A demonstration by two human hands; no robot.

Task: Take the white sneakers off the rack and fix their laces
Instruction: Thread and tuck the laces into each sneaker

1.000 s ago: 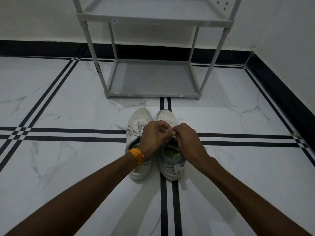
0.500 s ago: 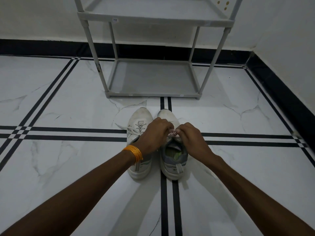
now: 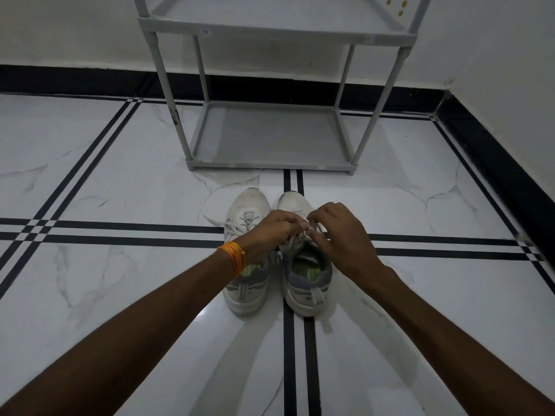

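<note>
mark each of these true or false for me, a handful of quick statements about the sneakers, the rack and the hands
1. Both white sneakers stand on the floor in front of the rack. True.
2. The rack's bottom shelf holds a pair of shoes. False: it is bare.
3. Both hands work the laces of the right-hand sneaker. True.
4. The orange wrist threads are on the right hand. False: they are at the left hand.
5. The sneakers' toes point away from the rack. False: toward it.

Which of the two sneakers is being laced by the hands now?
The right sneaker: both hands pinch its laces. The left sneaker lies untouched beside it.
</note>
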